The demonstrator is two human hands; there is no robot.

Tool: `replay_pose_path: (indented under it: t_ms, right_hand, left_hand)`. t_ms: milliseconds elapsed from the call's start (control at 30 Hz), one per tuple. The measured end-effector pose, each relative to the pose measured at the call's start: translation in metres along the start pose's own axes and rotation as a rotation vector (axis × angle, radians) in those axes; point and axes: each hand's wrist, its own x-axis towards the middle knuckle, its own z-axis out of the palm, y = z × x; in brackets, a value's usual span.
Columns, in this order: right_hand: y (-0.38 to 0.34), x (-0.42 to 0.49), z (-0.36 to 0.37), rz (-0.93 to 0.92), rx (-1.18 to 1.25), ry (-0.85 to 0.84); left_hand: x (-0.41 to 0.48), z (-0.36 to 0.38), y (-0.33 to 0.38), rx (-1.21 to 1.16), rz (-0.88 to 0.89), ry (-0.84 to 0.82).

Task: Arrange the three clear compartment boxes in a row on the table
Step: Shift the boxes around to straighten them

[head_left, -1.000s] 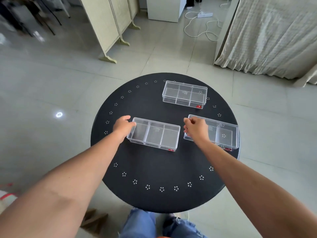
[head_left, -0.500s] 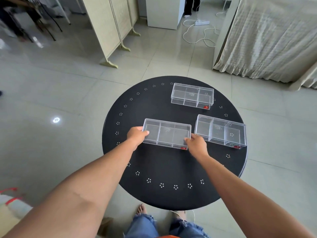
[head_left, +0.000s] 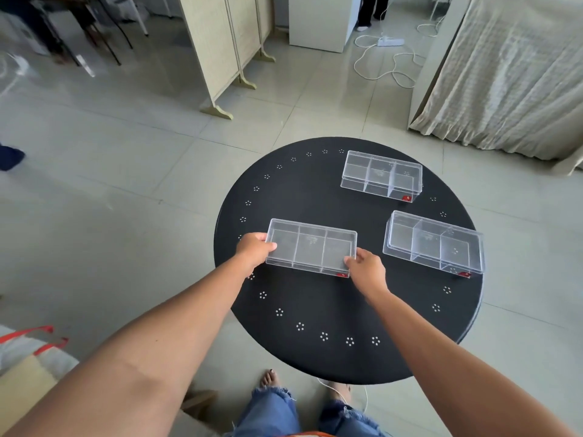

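Right hand [head_left: 367, 271] has crossed from the right box [head_left: 433, 244] to the near-left box [head_left: 310, 246].
Left hand [head_left: 255, 251] too — each pinches one end; far box [head_left: 381, 177] apart on table [head_left: 315, 348].

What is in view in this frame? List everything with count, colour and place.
compartment boxes: three, clear plastic, on the table; one held at front left, one at right, one at the far side
table: one, round, black with white dot clusters near the rim, centre of view
folding screen: one, cream, on the floor at top centre
curtain: one, off-white, top right
power strip: one, white, with white cable, on the floor at top
white cabinet: one, top centre
bag with orange-red straps: one, bottom left
jeans: blue, frayed, bottom centre
bare foot: one clearly visible, under the table edge
hands: two, left hand and right hand gripping the ends of the front left box
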Motion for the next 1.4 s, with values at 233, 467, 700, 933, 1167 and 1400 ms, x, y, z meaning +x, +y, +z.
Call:
replay_pose_path:
  t_ms: [233, 467, 700, 933, 1167, 1400]
  right_hand:
    - [-0.012, -0.01, 0.034, 0.022, 0.034, -0.062]
    - [-0.017, -0.019, 0.058, 0.036, 0.042, -0.114]
    - [-0.015, -0.022, 0.066, 0.035, 0.042, -0.118]
    - [-0.015, -0.014, 0.055, 0.088, 0.09, -0.124]
    - [-0.021, 0.006, 0.003, 0.017, 0.039, 0.066]
    - [-0.012, 0.034, -0.074, -0.03, -0.041, 0.267]
  left_hand:
    - [-0.002, -0.036, -0.019, 0.005, -0.021, 0.05]
    - [-0.005, -0.062, -0.031, -0.011, -0.044, 0.107]
    - [-0.006, -0.07, -0.038, 0.01, -0.063, 0.112]
    - [-0.014, -0.059, -0.017, 0.238, -0.046, 0.257]
    - [-0.016, -0.015, 0.04, 0.289, 0.265, 0.305]
    - [-0.023, 0.073, 0.101, 0.338, 0.349, 0.073]
